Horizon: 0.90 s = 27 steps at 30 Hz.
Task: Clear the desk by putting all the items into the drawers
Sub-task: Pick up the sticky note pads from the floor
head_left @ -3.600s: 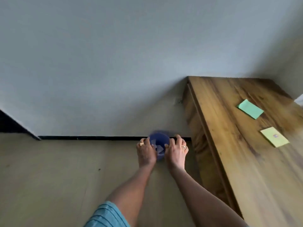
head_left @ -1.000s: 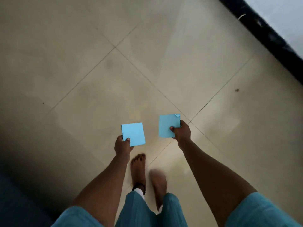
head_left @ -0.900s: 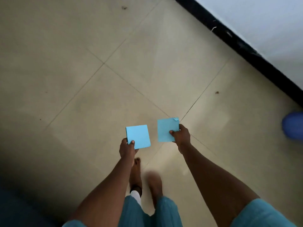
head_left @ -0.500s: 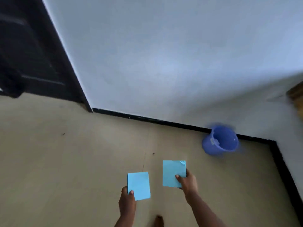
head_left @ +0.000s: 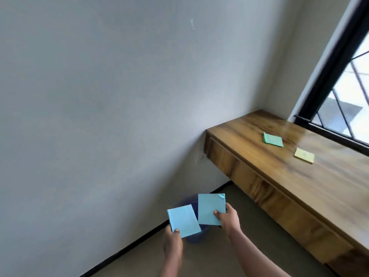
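My left hand (head_left: 172, 243) pinches the near corner of a light blue sticky-note pad (head_left: 183, 220). My right hand (head_left: 227, 217) holds a second light blue pad (head_left: 210, 208) by its right edge, one corner curled. Both pads are held out in front of me, low near the wall. To the right stands the wooden desk (head_left: 311, 182) with closed drawer fronts (head_left: 245, 176) along its side. On its top lie a green sticky-note pad (head_left: 273, 139) and a yellow sticky-note pad (head_left: 304, 155), apart from each other.
A blue plastic bucket (head_left: 194, 235) sits on the floor by the wall, mostly hidden behind the two pads. A black-framed window (head_left: 339, 76) rises behind the desk. A black skirting strip (head_left: 127, 250) runs along the wall's base.
My view has swung up and right from the floor to the desk. Both hands keep their blue pads, which now cover the bucket.
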Motion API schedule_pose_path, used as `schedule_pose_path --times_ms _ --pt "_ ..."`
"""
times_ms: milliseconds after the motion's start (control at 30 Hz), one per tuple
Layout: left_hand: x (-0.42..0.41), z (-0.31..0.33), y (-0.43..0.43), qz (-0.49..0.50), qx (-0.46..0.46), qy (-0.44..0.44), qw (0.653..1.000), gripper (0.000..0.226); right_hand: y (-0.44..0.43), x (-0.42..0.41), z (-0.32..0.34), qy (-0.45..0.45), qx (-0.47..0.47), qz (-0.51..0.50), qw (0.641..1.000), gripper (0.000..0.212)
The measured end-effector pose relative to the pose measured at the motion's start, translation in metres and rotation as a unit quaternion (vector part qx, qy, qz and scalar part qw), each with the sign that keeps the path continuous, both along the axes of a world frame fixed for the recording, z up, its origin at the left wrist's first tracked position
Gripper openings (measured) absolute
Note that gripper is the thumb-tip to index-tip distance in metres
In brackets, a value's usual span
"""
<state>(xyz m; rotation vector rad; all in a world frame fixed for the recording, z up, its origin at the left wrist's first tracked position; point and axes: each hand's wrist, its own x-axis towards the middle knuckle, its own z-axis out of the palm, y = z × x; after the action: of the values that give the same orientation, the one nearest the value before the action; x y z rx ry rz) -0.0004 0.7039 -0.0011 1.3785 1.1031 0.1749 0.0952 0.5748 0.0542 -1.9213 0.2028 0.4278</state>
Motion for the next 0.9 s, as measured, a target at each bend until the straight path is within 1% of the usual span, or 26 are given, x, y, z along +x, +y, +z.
schedule_pose_path --times_ms 67,133,167,233,300,433,600,667,733,800,900 --pt "0.049 0.008 0.000 -0.044 -0.002 -0.020 0.999 0.015 -0.010 0.031 0.015 -0.009 0.012 -0.044 0.999 0.017" --pt "0.095 0.009 0.003 -0.082 -0.023 -0.033 0.996 0.014 -0.019 0.059 0.027 -0.013 0.025 -0.083 0.996 0.020" --pt "0.118 0.014 0.004 -0.104 -0.021 -0.036 0.994 0.018 -0.023 0.074 0.032 -0.020 0.031 -0.108 0.993 0.023" --pt "0.158 0.034 0.004 -0.142 -0.009 -0.057 0.988 0.026 -0.030 0.104 0.040 -0.032 0.042 -0.162 0.985 0.036" --pt "0.192 0.054 0.006 -0.180 -0.012 -0.077 0.981 0.039 -0.036 0.131 0.046 -0.035 0.046 -0.205 0.977 0.046" --pt "0.267 0.080 0.021 -0.269 -0.008 -0.126 0.955 0.057 -0.048 0.179 0.054 -0.027 0.063 -0.283 0.957 0.051" --pt "0.374 0.082 0.027 -0.376 0.109 -0.111 0.914 0.066 -0.075 0.229 0.066 -0.036 0.036 -0.348 0.936 0.049" --pt "0.407 0.092 0.019 -0.403 0.148 -0.093 0.898 0.065 -0.086 0.248 0.069 -0.025 0.024 -0.379 0.925 0.051" --pt "0.437 0.099 0.007 -0.437 0.205 -0.063 0.874 0.058 -0.099 0.269 0.065 -0.017 0.011 -0.393 0.919 0.051" --pt "0.468 0.100 -0.004 -0.460 0.258 -0.054 0.848 0.052 -0.112 0.293 0.061 -0.019 -0.001 -0.398 0.917 0.049" --pt "0.516 0.093 -0.021 -0.480 0.320 -0.037 0.816 0.050 -0.133 0.335 0.052 -0.011 -0.051 -0.393 0.918 0.047"
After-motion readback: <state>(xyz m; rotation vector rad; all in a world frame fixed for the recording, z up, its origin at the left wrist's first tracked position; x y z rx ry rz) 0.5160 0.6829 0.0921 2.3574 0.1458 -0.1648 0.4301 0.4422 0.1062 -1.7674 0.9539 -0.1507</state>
